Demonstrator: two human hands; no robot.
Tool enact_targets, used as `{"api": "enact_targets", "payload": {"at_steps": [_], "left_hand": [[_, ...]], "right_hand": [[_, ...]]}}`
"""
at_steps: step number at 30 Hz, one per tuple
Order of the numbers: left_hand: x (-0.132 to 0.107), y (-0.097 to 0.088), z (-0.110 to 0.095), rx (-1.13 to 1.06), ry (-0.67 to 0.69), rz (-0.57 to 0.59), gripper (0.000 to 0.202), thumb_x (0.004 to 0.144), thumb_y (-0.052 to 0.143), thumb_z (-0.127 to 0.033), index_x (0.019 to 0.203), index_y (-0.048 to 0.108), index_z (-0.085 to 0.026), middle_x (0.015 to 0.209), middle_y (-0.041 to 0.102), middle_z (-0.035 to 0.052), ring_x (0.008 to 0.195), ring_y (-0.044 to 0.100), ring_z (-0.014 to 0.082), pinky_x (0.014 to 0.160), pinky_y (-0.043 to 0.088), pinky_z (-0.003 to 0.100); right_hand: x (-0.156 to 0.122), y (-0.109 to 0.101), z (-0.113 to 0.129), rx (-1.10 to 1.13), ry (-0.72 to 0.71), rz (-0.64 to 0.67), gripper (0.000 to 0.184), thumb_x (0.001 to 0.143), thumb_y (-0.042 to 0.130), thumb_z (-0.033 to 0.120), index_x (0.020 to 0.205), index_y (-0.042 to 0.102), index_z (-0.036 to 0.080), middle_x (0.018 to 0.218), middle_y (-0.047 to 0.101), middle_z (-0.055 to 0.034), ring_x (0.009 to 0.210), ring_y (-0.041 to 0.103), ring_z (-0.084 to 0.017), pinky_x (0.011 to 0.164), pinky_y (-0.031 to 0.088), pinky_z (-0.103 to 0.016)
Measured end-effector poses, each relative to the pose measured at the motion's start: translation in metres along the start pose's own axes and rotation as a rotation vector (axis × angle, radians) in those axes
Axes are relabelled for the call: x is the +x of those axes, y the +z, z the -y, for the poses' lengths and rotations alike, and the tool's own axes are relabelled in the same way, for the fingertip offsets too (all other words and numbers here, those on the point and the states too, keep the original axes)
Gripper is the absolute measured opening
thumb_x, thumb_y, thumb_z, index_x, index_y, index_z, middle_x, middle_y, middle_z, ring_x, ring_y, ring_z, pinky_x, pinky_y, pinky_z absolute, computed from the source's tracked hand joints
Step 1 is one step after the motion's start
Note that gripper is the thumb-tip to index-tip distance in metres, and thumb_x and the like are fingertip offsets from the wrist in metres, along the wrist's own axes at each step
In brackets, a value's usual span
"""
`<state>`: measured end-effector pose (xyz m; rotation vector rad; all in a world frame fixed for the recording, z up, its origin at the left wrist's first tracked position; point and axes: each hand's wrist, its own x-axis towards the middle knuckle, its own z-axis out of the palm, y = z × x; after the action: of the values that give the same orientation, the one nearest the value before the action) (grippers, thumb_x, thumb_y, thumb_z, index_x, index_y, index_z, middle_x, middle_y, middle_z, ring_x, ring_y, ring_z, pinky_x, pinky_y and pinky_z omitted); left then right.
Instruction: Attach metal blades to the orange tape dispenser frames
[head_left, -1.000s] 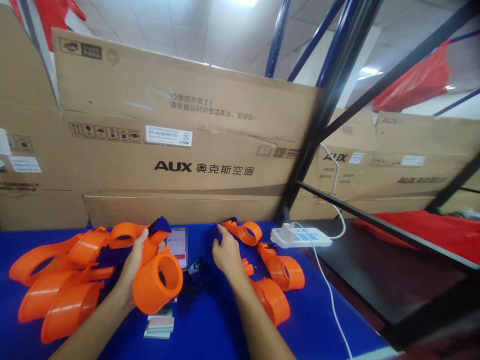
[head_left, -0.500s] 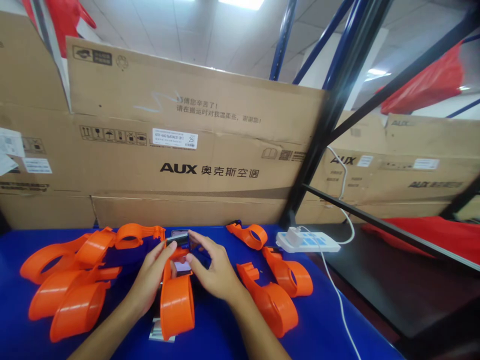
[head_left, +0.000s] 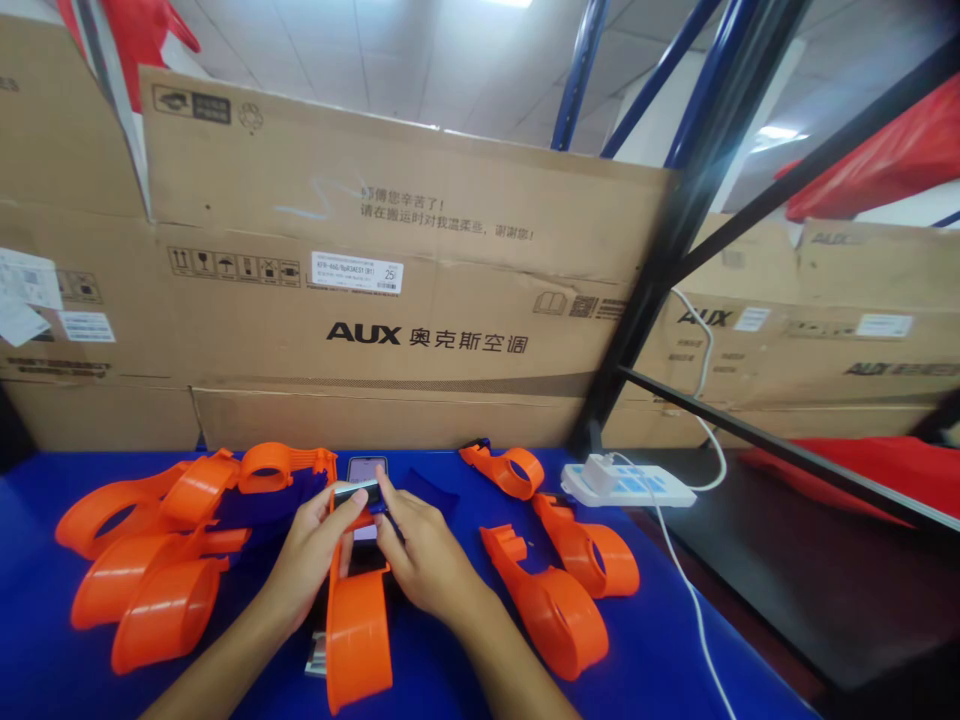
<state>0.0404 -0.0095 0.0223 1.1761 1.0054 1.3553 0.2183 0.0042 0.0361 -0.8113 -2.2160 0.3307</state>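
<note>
Between my hands an orange plastic tape dispenser [head_left: 358, 640] is held up, its wide ring hanging toward me. My left hand [head_left: 304, 550] is closed round its narrow arm, the thumb on a dark strip with a silvery edge [head_left: 358, 493] at the far end. My right hand [head_left: 424, 550] is closed at that same end, fingertips pinching by a small dark blue part. Just what the right fingertips grip is partly hidden. Behind the dispenser lies a phone [head_left: 367, 468] with a lit screen. Beneath it a silvery flat piece [head_left: 316, 655] shows on the blue table.
Several orange dispensers [head_left: 169, 605] lie to the left. More orange dispensers [head_left: 562, 620] lie to the right, two with dark ends. A white power strip [head_left: 637, 486] with a plug and cable sits by the rack post [head_left: 637, 320]. A cardboard wall [head_left: 420, 390] stands behind the blue cloth [head_left: 442, 670].
The dispenser has come slightly nearer and lower in view. My right fingers have shifted on its far end, and more of the phone shows. The camera has turned a little left.
</note>
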Motion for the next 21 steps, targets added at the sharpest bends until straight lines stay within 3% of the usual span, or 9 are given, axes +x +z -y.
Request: {"api": "enact_targets", "payload": {"at_steps": [3,6,12,15,21], "left_hand": [[-0.001,0.000,0.000,-0.026,-0.007,0.014,0.034,0.091,0.068,-0.052,0.096,0.068,-0.018,0.040,0.047,-0.0071,0.035,0.036,0.0080,0.043,0.025,0.022],[0.005,-0.002,0.000,-0.144,-0.081,0.042,0.032,0.088,0.071,-0.051,0.090,0.067,-0.020,0.039,0.049,-0.0060,0.033,0.035,0.0084,0.041,0.023,0.022],[0.019,-0.012,0.001,-0.283,-0.358,0.311,0.055,0.084,0.067,-0.062,0.050,0.057,-0.020,0.035,0.052,0.0048,0.031,0.044,0.0136,0.038,0.031,0.026],[0.018,-0.013,0.000,-0.321,-0.372,0.337,0.062,0.085,0.064,-0.064,0.042,0.053,-0.021,0.035,0.051,0.0058,0.032,0.044,0.0132,0.039,0.034,0.026],[0.012,-0.010,-0.007,-0.359,-0.384,0.335,0.058,0.081,0.070,-0.062,0.044,0.051,-0.022,0.036,0.048,0.0049,0.033,0.043,0.0132,0.039,0.030,0.026]], "right_hand": [[0.001,-0.003,0.000,0.014,-0.021,0.009,0.062,0.106,0.044,0.025,0.164,0.021,0.025,0.121,0.069,-0.0120,0.104,0.067,-0.024,0.092,0.056,-0.040],[0.001,-0.003,-0.001,-0.014,-0.045,-0.032,0.063,0.106,0.047,0.030,0.164,0.022,0.026,0.119,0.070,-0.0119,0.102,0.068,-0.025,0.091,0.057,-0.040],[0.000,0.003,0.002,-0.098,-0.109,-0.106,0.062,0.107,0.041,0.027,0.164,0.018,0.022,0.121,0.072,-0.0139,0.100,0.068,-0.026,0.091,0.059,-0.042],[0.001,0.002,0.004,-0.113,-0.133,-0.104,0.061,0.107,0.038,0.025,0.165,0.018,0.020,0.125,0.071,-0.0147,0.106,0.067,-0.027,0.093,0.058,-0.043],[0.002,-0.003,0.003,-0.111,-0.149,-0.063,0.061,0.107,0.040,0.024,0.164,0.020,0.020,0.130,0.069,-0.0143,0.114,0.067,-0.027,0.098,0.057,-0.044]]}}
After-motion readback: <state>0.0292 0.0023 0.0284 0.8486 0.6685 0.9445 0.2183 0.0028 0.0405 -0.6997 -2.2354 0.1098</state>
